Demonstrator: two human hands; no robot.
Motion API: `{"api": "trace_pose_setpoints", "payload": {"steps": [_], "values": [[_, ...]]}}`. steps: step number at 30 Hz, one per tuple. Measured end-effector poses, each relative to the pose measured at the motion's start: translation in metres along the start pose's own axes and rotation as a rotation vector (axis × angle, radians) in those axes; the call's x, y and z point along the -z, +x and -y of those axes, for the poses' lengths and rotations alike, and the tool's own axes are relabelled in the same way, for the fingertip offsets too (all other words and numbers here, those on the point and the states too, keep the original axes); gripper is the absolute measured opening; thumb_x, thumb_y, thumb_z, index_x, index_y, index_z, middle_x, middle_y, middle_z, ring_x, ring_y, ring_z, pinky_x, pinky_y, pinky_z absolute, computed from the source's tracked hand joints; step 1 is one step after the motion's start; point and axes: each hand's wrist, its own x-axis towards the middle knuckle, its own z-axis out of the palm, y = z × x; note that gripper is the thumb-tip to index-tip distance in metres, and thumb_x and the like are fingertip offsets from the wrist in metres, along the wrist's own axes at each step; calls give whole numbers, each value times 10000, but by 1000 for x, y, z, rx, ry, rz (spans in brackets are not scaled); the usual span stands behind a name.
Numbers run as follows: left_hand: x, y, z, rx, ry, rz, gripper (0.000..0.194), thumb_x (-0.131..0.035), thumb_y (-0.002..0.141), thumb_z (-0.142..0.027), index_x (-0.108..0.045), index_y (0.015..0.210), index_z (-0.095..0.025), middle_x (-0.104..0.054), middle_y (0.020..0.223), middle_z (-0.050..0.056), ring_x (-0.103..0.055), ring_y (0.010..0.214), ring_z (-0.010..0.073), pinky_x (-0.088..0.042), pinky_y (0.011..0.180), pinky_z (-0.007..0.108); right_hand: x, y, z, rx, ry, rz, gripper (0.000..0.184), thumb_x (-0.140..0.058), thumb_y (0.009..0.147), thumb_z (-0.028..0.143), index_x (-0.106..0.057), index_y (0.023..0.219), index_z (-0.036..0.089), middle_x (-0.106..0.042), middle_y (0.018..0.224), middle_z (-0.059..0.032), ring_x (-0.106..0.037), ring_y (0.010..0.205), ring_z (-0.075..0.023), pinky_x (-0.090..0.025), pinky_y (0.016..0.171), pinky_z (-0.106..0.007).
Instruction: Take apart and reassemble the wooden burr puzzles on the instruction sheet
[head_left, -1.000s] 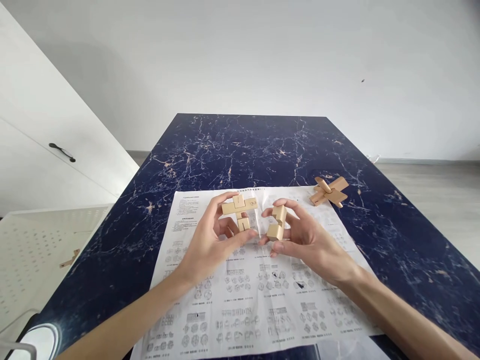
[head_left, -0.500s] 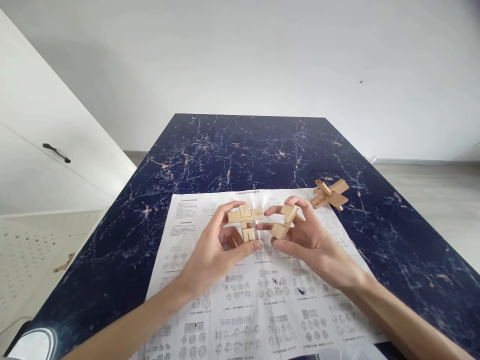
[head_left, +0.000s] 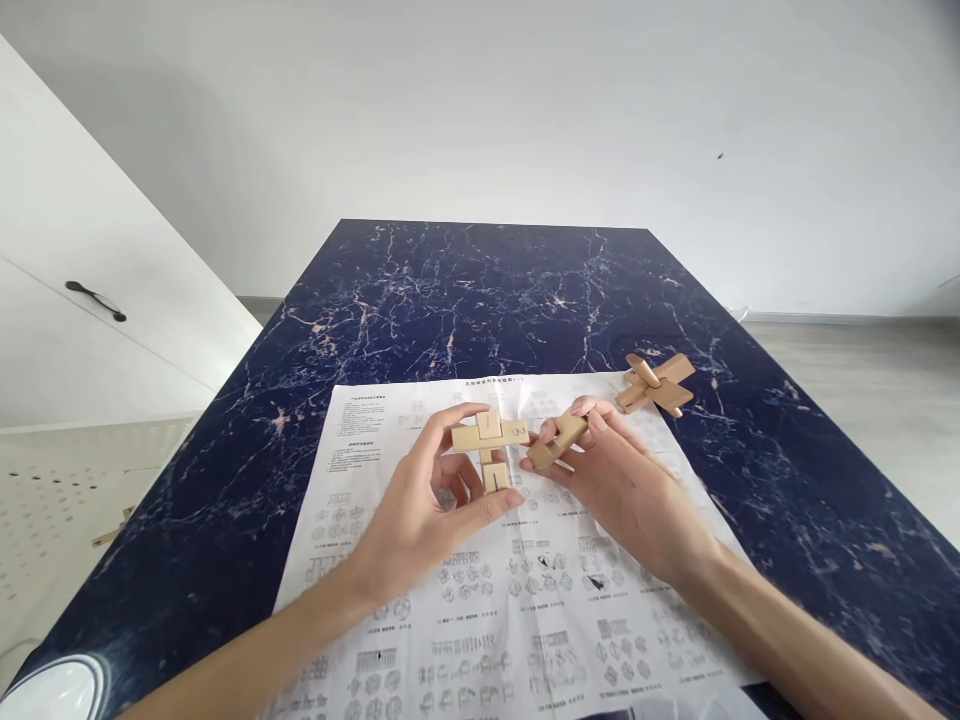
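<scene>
My left hand (head_left: 427, 505) is closed around interlocked wooden puzzle pieces (head_left: 469, 438), thumb below and fingers above and behind. One light bar lies crosswise in them, with a mark near its right end. In my right hand (head_left: 626, 480) a notched wooden puzzle piece (head_left: 559, 442) is pinched at a slant, close to the right end of that crosswise bar. Whether the two touch is hard to tell. Both hands are above a printed instruction sheet (head_left: 420, 580) with rows of small diagrams.
An assembled wooden cross-shaped puzzle (head_left: 654, 384) rests at the sheet's upper right corner. The dark blue marbled table (head_left: 465, 290) reaches toward a pale wall. On the left stand a white cabinet (head_left: 45, 260) and a perforated cream surface (head_left: 52, 530). A round white object (head_left: 56, 690) sits at the lower left.
My right hand has turned the notched piece from a steeper pose to a flatter slant, with its fingers now over the top. My left hand keeps its hold almost unchanged.
</scene>
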Motion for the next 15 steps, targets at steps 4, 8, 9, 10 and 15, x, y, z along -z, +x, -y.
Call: {"api": "trace_pose_setpoints", "payload": {"steps": [4,8,9,10,15], "values": [[-3,-2,-2,-44,37,-10,678,-865,878,-415,-495,1439,-331,-749,1073,32,-733,861,215,-561,633,286,0,-2,1,-30,23,6,378,-585,1033,492,-574,1381,345,-684,1399,-90,-700,1227,-323,-543,1102,-598],[-5,-2,0,-145,62,-42,668,-892,860,-406,-532,1418,-329,-737,1046,11,-692,769,170,-568,599,262,-3,-4,2,-97,197,18,532,-749,918,417,-651,1417,264,-658,1498,-117,-609,1390,-354,-356,1269,-611],[-6,-2,1,-184,76,-50,669,-906,849,-407,-547,1408,-330,-734,1031,3,-672,742,156,-571,602,260,-5,-6,2,-116,247,22,565,-780,897,387,-648,1431,258,-669,1484,-120,-607,1394,-357,-328,1282,-613],[-7,-1,2,-224,90,-60,673,-921,834,-409,-561,1398,-332,-732,1026,-3,-650,719,142,-574,609,260,-6,-7,1,-133,284,25,602,-805,880,360,-638,1450,260,-675,1475,-120,-609,1392,-359,-314,1286,-617],[-10,-1,7,-358,142,-107,706,-960,791,-417,-590,1386,-332,-733,1031,-9,-582,677,111,-559,610,242,-15,-17,-2,-176,289,67,752,-869,825,297,-573,1516,320,-648,1482,-113,-610,1376,-381,-410,1205,-643]]}}
